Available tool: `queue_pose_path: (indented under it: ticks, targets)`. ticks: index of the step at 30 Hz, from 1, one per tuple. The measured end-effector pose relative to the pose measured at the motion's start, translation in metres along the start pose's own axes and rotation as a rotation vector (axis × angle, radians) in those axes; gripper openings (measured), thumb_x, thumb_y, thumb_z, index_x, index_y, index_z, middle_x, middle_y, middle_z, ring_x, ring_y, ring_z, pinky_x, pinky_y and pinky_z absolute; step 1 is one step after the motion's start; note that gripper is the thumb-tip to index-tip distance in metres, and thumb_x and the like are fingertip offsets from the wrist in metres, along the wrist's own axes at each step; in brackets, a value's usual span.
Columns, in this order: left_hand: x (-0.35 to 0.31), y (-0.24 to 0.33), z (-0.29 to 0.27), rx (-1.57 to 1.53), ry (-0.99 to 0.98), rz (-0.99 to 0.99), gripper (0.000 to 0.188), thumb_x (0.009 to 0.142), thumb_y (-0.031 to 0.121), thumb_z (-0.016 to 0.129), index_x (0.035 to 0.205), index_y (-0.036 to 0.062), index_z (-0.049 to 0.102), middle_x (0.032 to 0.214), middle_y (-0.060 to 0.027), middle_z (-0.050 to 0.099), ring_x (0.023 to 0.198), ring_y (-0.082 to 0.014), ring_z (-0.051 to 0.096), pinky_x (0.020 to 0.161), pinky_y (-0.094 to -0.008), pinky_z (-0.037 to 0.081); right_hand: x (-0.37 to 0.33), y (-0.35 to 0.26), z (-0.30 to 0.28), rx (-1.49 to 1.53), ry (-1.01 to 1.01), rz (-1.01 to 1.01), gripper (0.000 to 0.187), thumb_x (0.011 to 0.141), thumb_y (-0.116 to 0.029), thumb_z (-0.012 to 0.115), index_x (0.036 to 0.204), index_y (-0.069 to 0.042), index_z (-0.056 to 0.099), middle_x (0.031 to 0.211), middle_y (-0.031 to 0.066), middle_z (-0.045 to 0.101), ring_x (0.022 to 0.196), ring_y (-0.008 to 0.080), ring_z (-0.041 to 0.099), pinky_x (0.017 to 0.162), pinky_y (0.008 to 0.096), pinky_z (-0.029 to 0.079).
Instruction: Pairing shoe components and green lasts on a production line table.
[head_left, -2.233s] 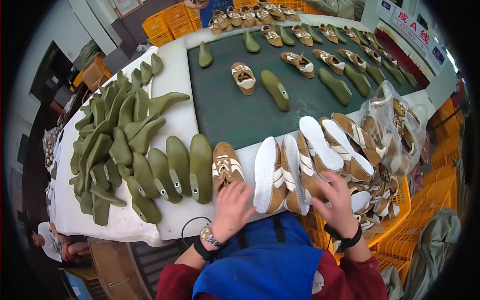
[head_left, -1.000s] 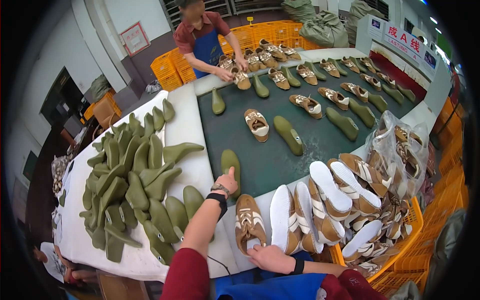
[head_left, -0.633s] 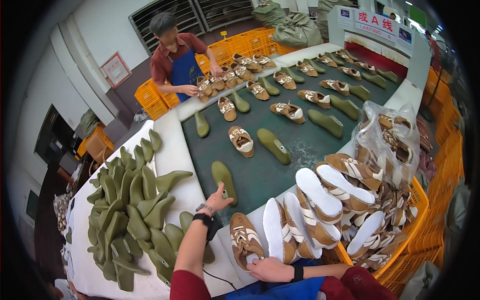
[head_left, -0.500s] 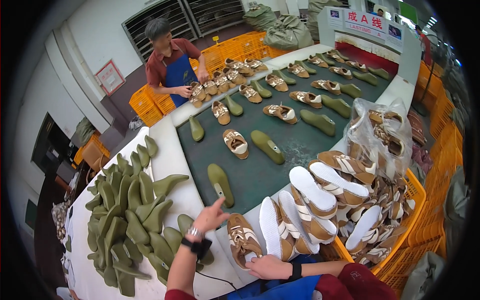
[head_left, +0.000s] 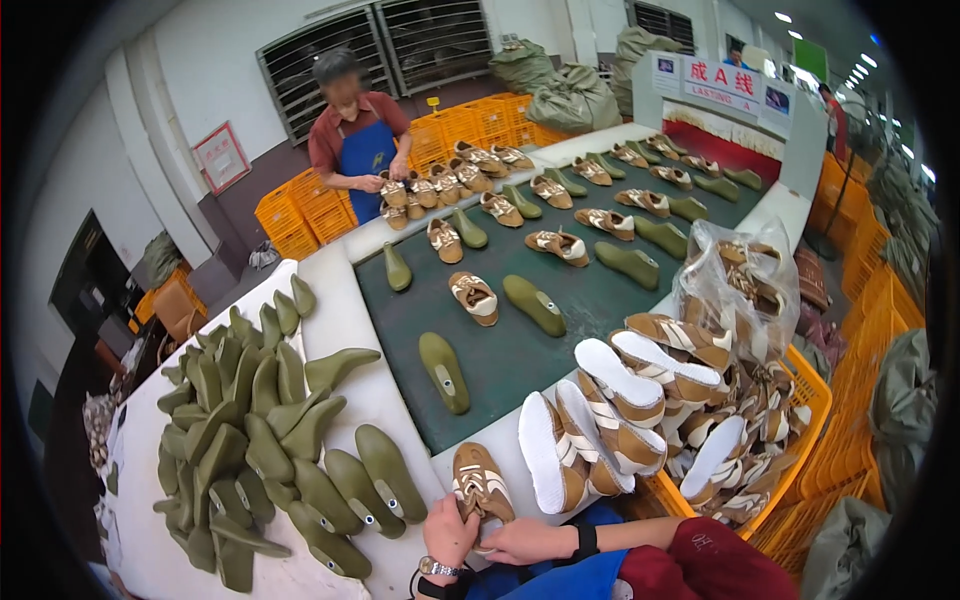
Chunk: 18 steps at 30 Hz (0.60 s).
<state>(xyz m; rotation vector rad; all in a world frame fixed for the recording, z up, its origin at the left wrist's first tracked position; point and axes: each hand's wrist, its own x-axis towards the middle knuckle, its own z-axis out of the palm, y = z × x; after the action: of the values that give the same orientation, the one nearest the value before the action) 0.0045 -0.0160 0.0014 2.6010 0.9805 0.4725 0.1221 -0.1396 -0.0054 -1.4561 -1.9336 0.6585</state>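
Observation:
A brown shoe with cream stripes and laces [head_left: 477,474] lies toe away from me on the white table edge. My left hand [head_left: 450,530] is closed on the left side of its opening, thumb and fingertips at the collar. From the right, my right hand [head_left: 520,541] pinches the heel end of the same shoe. Beyond it, an olive-green shoe last [head_left: 442,372] lies by itself on the dark green belt. Several brown shoe uppers with white bottoms [head_left: 553,452] stand stacked just right of my hands.
A heap of green lasts [head_left: 245,430] covers the white table at left. Pairs of shoes and lasts line the green belt [head_left: 400,335]. An orange crate [head_left: 815,405] full of shoes stands at right, a plastic bag of shoes [head_left: 745,285] behind. Across the belt, a co-worker [head_left: 362,145] handles shoes.
My left hand has come back from beside the last on the belt to the shoe's opening. My right hand has stayed at the heel. The co-worker's head has turned down toward the shoes.

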Motion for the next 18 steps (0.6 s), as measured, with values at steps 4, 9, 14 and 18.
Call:
queue_pose_path:
  ticks: [4,9,14,18]
  targets:
    - [-0.007,-0.003,0.006,0.122,0.098,0.038,0.017,0.074,0.017,0.063,0.082,0.0038,0.055,0.075,-0.0122,0.057,0.069,-0.0319,0.059,0.058,-0.0414,0.049,0.007,-0.002,-0.008,0.052,-0.072,0.05,0.029,0.084,-0.029,0.06,0.107,-0.012,0.059,0.08,0.0145,0.061,0.073,0.0357,0.061,0.063,0.0438,0.05]
    - [-0.018,0.021,-0.024,0.0,0.1,0.033,0.01,0.076,0.012,0.06,0.082,0.0044,0.058,0.076,-0.0128,0.058,0.068,-0.0334,0.059,0.058,-0.042,0.048,0.013,-0.018,-0.044,-0.137,0.324,0.203,0.033,0.081,-0.025,0.065,0.112,-0.014,0.06,0.089,0.0075,0.057,0.074,0.0281,0.062,0.06,0.0355,0.051]
    - [-0.024,0.032,-0.034,-0.061,0.164,0.046,0.01,0.077,0.01,0.058,0.084,0.0032,0.058,0.073,-0.0132,0.058,0.064,-0.0342,0.058,0.057,-0.0421,0.048,0.015,-0.007,-0.037,-0.164,0.385,0.129,0.031,0.082,-0.018,0.062,0.113,-0.015,0.06,0.09,0.0069,0.054,0.069,0.0272,0.061,0.058,0.0357,0.052]
    - [-0.021,0.041,-0.036,-0.198,0.229,-0.003,0.02,0.078,0.008,0.058,0.097,0.0014,0.061,0.073,-0.0139,0.06,0.064,-0.0342,0.059,0.057,-0.0426,0.047,0.012,-0.009,-0.046,-0.15,0.418,0.068,0.024,0.081,-0.013,0.059,0.105,-0.014,0.06,0.088,0.0074,0.052,0.067,0.0277,0.06,0.055,0.0365,0.051]
